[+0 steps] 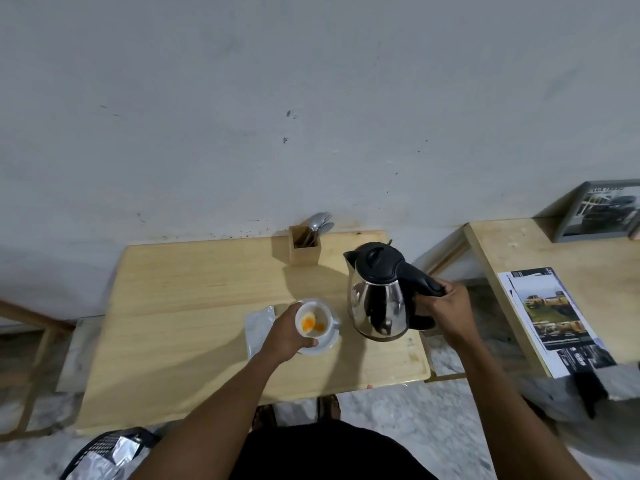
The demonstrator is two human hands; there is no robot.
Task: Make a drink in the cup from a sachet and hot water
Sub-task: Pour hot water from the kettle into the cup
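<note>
A white cup (317,315) stands on a white saucer (327,342) on the wooden table (194,306). Orange and white powder lies inside the cup. My left hand (287,336) grips the cup's near left rim and side. A steel kettle (379,306) with a black lid stands upright just right of the cup, and my right hand (446,306) is closed around its black handle. A silver sachet (259,329) lies flat on the table to the left of the saucer, partly under my left hand.
A wooden holder (304,247) with spoons and a fork stands at the table's back edge, behind the cup. A second wooden table (519,251) on the right carries a brochure (554,317) and a framed picture (599,211). A black bin (107,452) with foil wrappers sits at bottom left.
</note>
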